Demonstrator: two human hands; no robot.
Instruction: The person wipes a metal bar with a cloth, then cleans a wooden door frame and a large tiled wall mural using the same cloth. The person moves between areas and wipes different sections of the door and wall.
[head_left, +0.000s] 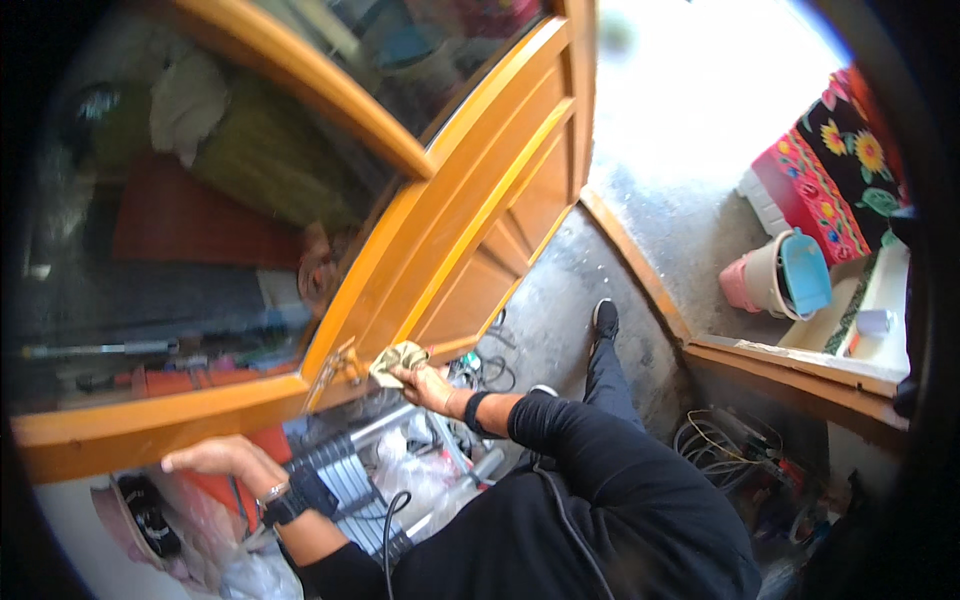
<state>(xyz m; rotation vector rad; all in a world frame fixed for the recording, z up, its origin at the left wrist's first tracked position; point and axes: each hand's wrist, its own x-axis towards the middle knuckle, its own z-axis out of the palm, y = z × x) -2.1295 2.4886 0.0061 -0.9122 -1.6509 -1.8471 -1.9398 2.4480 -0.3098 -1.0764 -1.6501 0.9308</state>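
Observation:
A glazed wooden door (442, 247) stands ajar before me, its orange-brown frame crossing the view. My right hand (427, 386) holds a folded beige cloth (399, 364) against the door's lower panel area, just beside the metal door handle (342, 367). My left hand (225, 463) is stretched out flat by the door's near edge and holds nothing. Whether its fingertips touch the wood I cannot tell. Dark glass (187, 247) fills the upper part of the door and mirrors the room. The cloth's far side is hidden.
A wooden threshold (637, 262) crosses the concrete floor (559, 281). Beyond it stand a bucket (761, 277) with a blue dustpan (806, 271) and a flowered cloth (814, 199). Coiled cables (712, 450) lie at lower right. A folding ladder (349, 472) and plastic bags (412, 465) crowd below my hands.

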